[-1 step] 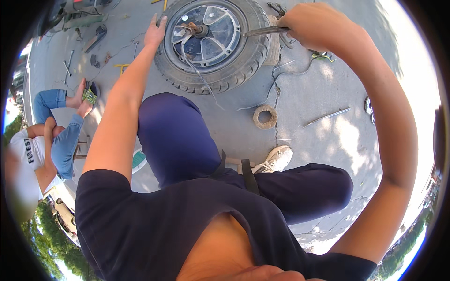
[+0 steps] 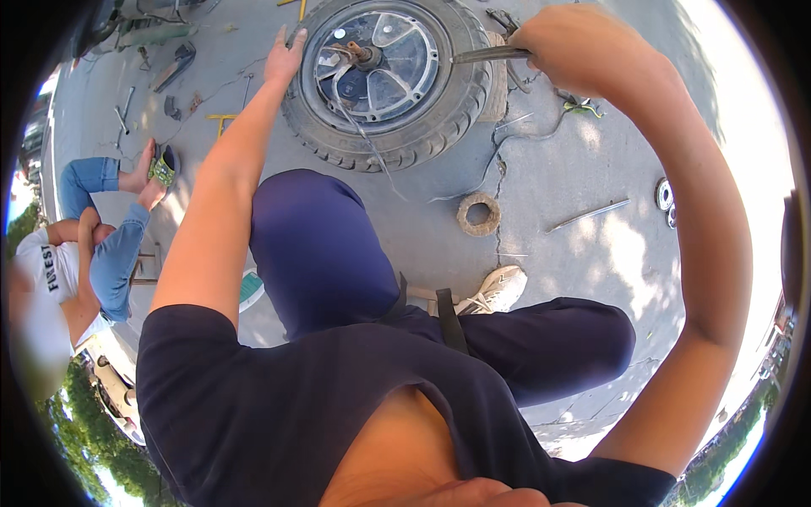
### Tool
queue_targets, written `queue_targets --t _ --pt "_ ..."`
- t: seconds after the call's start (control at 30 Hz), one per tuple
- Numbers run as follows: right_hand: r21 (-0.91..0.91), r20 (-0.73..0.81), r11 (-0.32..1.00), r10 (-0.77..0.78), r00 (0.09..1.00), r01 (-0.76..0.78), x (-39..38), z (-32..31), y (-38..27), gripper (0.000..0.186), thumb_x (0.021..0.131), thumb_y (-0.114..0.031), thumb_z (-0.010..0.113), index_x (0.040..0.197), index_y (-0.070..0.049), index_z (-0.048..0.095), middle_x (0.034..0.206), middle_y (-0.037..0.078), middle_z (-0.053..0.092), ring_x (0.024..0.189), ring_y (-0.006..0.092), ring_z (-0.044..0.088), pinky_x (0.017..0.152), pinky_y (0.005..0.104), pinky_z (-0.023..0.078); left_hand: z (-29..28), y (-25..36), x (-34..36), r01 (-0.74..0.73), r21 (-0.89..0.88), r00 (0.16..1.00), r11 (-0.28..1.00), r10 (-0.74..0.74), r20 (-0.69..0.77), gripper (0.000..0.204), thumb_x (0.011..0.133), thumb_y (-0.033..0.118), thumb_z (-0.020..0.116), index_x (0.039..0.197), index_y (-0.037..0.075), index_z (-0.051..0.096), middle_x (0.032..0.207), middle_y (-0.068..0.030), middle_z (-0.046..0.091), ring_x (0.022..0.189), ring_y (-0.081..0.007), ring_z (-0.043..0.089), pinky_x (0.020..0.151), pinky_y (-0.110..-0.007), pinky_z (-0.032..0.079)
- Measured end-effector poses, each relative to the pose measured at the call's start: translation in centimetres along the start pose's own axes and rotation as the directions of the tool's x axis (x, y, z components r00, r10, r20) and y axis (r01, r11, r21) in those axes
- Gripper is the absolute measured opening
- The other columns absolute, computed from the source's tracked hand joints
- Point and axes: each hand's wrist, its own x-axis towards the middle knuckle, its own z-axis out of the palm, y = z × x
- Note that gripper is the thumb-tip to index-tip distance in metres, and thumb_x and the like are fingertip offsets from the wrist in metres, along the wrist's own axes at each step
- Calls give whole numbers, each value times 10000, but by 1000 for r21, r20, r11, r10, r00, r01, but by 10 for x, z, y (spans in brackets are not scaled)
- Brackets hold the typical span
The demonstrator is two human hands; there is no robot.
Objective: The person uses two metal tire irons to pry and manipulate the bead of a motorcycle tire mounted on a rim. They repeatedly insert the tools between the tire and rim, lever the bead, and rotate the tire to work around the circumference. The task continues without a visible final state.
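A black rubber tyre (image 2: 389,150) lies flat around a grey metal hub (image 2: 418,89), with a threaded axle and loose wires at its middle. My left hand (image 2: 285,56) lies against the tyre's left side, fingers stretched out and apart. On the far right, my right hand (image 2: 583,51) is closed around a dark metal hand tool (image 2: 494,54) with a tapered, flat end. The tool reaches over the tyre's right side, its tip near the hub's rim. Its grip is hidden in my fist, so its exact kind is unclear.
A brown ring (image 2: 479,215) and a metal rod (image 2: 588,215) lie on the cracked ground near my shoe (image 2: 498,289). Wrenches (image 2: 125,111) and a yellow tool (image 2: 222,123) lie left. A cable (image 2: 528,139) runs right of the tyre. Another person (image 2: 80,253) sits far left.
The tyre, both hands and the tool sit slightly farther right in the picture. The tool's tip has shifted a little to the right. My grip looks the same.
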Motion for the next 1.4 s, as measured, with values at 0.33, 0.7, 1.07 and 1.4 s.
queue_targets --t 0.33,0.7,1.07,1.4 --pt "925 318 186 98 943 -332 -70 41 -126 298 936 -180 578 1153 26 587 673 97 564 556 163 525 532 321 428 -16 -9 -4 99 -53 989 994 -93 113 974 817 779 423 1390 -8 436 1311 -262 537 1244 -381 505 1034 -430 401" --pt "610 515 -710 17 857 -352 -8 45 -279 308 987 -190 446 1158 64 479 598 19 439 398 107 396 388 253 314 -2 -14 1 158 -178 984 971 -140 111 802 850 664 510 1364 49 472 1316 -255 530 1198 -403 532 997 -462 430" --pt "458 631 -860 135 764 -226 30 6 -320 326 984 -170 437 1230 44 440 604 4 404 398 95 339 366 239 248 -16 8 -14 152 -214 986 965 -133 98 735 832 651 547 1171 3 617 1119 -271 633 1034 -421 619 889 -498 487" --pt "443 582 -878 128 803 -181 53 3 -333 317 975 -159 445 1203 61 431 660 61 500 477 166 487 424 285 364 14 -40 -8 -14 -441 995 898 -32 -95 605 892 470 553 1356 86 496 1238 -260 573 1127 -405 567 951 -476 459"
